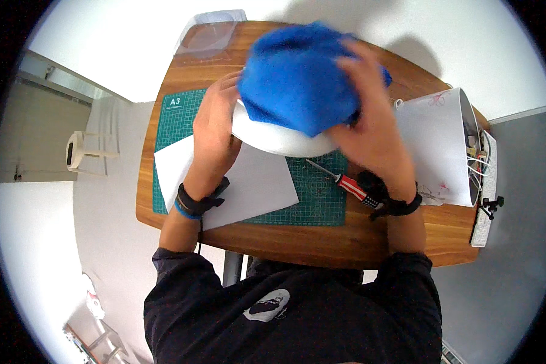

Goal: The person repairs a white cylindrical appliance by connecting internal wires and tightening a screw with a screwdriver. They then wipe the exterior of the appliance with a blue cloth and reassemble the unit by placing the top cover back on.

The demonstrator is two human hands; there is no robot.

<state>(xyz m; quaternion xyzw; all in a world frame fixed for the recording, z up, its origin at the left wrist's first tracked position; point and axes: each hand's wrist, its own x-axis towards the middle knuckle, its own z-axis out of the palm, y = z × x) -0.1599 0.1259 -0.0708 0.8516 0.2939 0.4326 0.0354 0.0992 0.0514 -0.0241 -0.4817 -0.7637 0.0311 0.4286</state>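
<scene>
My left hand [215, 121] grips the left edge of a white, round, dish-like object [279, 138], held up over the table. A crumpled blue cloth [300, 79] covers most of its top, so its full shape is hidden. My right hand [370, 115], smeared by motion, has its fingers curled round the right side of the cloth. Below them a green cutting mat [327, 209] lies on the table. A white sheet of paper [255, 188] rests askew on the mat. Close to my right wrist lies a screwdriver [353, 187] with a red, white and dark patterned handle.
On the wooden table [273, 242], a clear plastic tray [215, 30] sits at the far left corner. A large white cylinder [434, 145] with wires inside lies at the right. Beyond it runs a white power strip [484, 212]. A white stool [88, 151] stands left on the floor.
</scene>
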